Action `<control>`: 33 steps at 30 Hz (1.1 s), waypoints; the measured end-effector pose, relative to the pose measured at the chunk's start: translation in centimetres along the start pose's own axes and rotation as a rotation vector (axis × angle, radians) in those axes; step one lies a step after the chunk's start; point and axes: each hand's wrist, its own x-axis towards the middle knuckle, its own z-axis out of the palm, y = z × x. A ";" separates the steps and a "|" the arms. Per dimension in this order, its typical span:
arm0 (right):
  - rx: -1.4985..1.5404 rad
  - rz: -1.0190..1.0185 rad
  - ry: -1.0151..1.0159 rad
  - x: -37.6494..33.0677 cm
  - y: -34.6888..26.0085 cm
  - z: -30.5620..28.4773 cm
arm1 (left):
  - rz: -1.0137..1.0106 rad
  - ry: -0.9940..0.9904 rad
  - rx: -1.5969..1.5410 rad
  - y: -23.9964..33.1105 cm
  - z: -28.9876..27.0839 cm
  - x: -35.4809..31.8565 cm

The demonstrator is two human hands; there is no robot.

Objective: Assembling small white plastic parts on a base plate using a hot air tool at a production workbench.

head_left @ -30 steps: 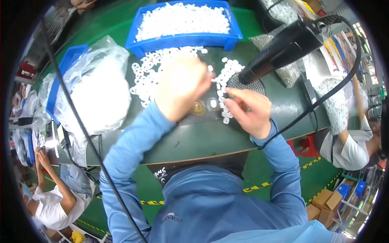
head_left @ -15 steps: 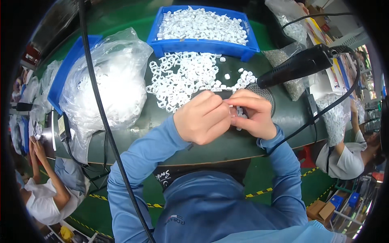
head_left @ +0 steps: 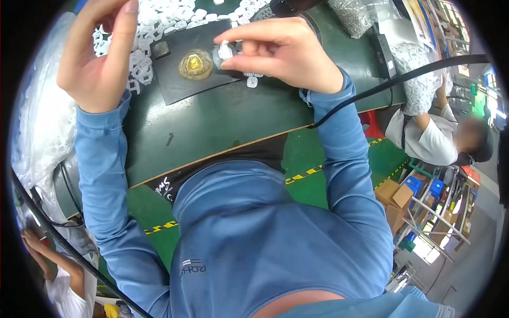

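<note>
My right hand [head_left: 289, 55] pinches a small white plastic piece [head_left: 226, 50] between thumb and forefinger. It is held just right of a round, clear-yellowish block [head_left: 195, 64] with a bright yellow middle, which sits on a black mat [head_left: 183, 91]. At the upper left, my left hand [head_left: 98, 66] is raised beside a heap of white frame-shaped plastic parts [head_left: 142, 68]. Its thumb and fingers curve toward each other, but the picture's top edge cuts off the fingertips. A few more white pieces [head_left: 252, 82] lie beneath my right hand.
A small dark square block [head_left: 160, 50] rests on the mat's left corner. Black cables [head_left: 403, 79] cross on both sides. A clear bag of white parts [head_left: 45, 111] stands at left; a bag of small grey bits [head_left: 351, 18] is at upper right. Another person [head_left: 424, 132] sits at right.
My hands, together before, are now apart: the left went up and left, the right holds a white piece. The view has tilted down; the blue tray is mostly out of sight.
</note>
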 end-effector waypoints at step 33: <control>0.241 -0.182 0.612 2.0 -0.3 -7.1 | -0.031 -0.527 0.022 4.8 4.9 -2.4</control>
